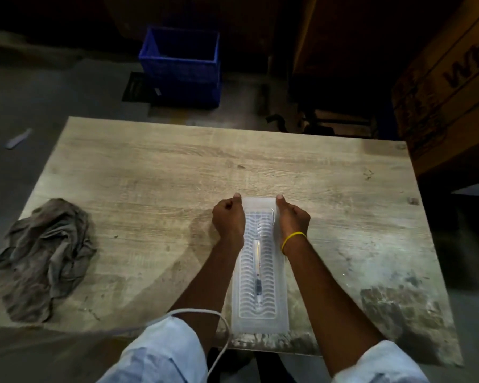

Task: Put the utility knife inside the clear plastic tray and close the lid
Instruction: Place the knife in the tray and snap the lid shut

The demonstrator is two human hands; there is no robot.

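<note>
- The left hand (228, 219) is curled into a loose fist against the left long edge of the clear plastic tray (260, 319), near its far end, with the thumb stretched forward to the far left corner.
- The right hand (292, 217) mirrors it on the right edge, fingers folded, thumb reaching the far right corner; a yellow band (293, 240) circles its wrist.
- Both hands press on the tray from the sides; whether the fingers hook under the rim is hidden.
- The lid (259, 203) lies down over the tray, flat as far as can be seen; whether it is latched cannot be told.
- The utility knife (257, 269) lies inside, seen through the ribbed plastic, lengthwise along the middle, its dark part toward the near end.
- The tray stands lengthwise on the wooden table (177, 175), its near end at the table's front edge, between the two forearms.
- A white cable (205, 313) loops over the left sleeve.
- A crumpled grey rag (44, 252) lies well apart at the table's left side.
- Beyond the table, a blue crate (180, 64) stands on the floor, and a cardboard box (448, 100) at the right.
</note>
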